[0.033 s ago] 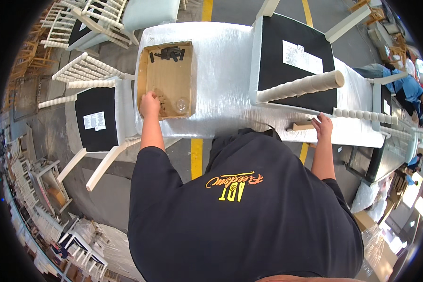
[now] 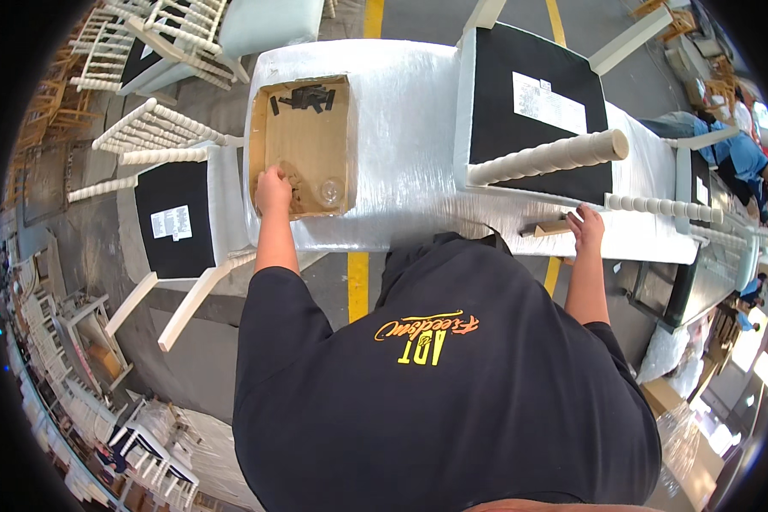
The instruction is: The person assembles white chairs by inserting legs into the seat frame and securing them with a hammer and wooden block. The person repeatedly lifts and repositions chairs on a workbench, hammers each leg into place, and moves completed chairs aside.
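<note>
Watching from my remote seat, I see the wrapped table (image 2: 405, 145) stretch across the view, its near edge just in front of the wearer's dark shirt (image 2: 452, 367). Toward its left end sits a shallow cardboard box (image 2: 311, 141), and a broad strip of shiny film separates the box from an upturned chair (image 2: 495, 94) farther right. That chair's turned front leg (image 2: 563, 159) slants over its black underside, leaving less room on that side; a second chair (image 2: 175, 183) crowds the table's left edge.

I find the left hand (image 2: 273, 189) inside the box at its near left corner, fingers bent downward beside small brown pieces (image 2: 293, 189); I cannot tell whether they pinch one. A clear round container (image 2: 329, 190) sits to its right, and black strips (image 2: 309, 98) lie heaped at the far end.

My right hand (image 2: 586, 229) is at the chair's near edge, fingers partly spread and slightly curled; whether they grasp anything, I cannot tell. A tan block (image 2: 551, 228) lies just left of it.
</note>
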Demonstrator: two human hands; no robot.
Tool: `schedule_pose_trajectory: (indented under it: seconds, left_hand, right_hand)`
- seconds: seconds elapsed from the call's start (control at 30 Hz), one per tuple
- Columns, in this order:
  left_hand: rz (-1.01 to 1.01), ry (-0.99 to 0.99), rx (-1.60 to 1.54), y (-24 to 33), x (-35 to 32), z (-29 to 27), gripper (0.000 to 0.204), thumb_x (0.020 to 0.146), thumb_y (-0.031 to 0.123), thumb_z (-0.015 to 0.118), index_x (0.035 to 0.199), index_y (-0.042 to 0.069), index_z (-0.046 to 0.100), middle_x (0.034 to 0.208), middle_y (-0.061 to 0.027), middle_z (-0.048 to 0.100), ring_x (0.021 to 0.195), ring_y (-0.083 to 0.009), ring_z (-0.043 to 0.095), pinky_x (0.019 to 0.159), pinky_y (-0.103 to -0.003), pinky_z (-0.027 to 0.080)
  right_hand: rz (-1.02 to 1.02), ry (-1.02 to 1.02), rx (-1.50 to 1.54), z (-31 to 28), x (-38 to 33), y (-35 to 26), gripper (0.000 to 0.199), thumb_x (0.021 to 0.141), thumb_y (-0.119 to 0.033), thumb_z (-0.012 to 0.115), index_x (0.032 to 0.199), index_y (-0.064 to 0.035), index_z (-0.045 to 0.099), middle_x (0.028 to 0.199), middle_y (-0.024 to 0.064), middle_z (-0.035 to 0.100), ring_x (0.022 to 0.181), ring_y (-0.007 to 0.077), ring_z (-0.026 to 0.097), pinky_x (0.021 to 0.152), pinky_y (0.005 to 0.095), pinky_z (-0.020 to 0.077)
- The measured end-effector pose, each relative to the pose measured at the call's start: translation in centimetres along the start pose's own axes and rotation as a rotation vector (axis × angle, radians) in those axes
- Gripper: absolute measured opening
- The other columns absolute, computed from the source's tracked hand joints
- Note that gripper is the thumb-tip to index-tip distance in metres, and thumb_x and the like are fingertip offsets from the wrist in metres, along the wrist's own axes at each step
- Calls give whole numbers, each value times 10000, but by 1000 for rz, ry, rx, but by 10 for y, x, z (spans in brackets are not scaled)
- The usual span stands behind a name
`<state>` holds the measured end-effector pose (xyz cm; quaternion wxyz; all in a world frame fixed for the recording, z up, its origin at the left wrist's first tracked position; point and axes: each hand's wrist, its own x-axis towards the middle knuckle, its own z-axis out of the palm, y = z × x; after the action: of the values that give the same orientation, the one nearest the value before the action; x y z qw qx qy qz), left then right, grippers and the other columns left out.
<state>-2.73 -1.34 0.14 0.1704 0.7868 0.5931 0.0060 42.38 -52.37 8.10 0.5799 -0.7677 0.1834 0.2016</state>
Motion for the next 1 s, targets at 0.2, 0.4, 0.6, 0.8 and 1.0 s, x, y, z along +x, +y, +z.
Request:
schedule_pose_trajectory:
  seconds: [0.2,0.4,0.6,0.8,1.0]
  left_hand:
    - [207,-80,94,-3,7,-5,107,916,144,661,1017,121,686,1094,-150,671,1008,-415,667,862,-536,548]
    - [486,-97,46,-6,19,-3,126,932,139,666,1048,109,705,1078,-136,701,1002,-396,676,842,-511,551]
    - [581,-102,93,-1,22,10,125,922,161,671,1023,103,716,1024,-150,711,963,-395,681,832,-516,551]
    - [528,-105,72,-12,32,9,118,889,175,695,919,61,691,968,-187,697,919,-411,669,806,-520,541]
    - [272,-141,-123,-13,27,6,118,866,155,719,904,45,702,895,-168,732,856,-343,711,791,-456,560]
  right_hand:
    - [32,131,-150,-10,-20,53,304,973,-177,663,1214,7,630,1082,147,676,846,286,731,662,400,661]
    - [117,273,-375,-30,-51,90,273,949,-181,684,1149,5,686,984,117,713,788,221,732,607,371,628]
    - [170,330,-506,-52,-74,110,277,931,-208,682,1098,12,706,903,138,727,693,221,735,569,371,636]
    - [261,205,-389,-60,-80,143,281,971,-211,673,1152,5,682,981,108,673,711,226,709,537,357,609]
    - [285,103,-451,-55,-73,139,315,985,-252,673,1163,8,669,1049,111,683,764,242,727,586,367,616]
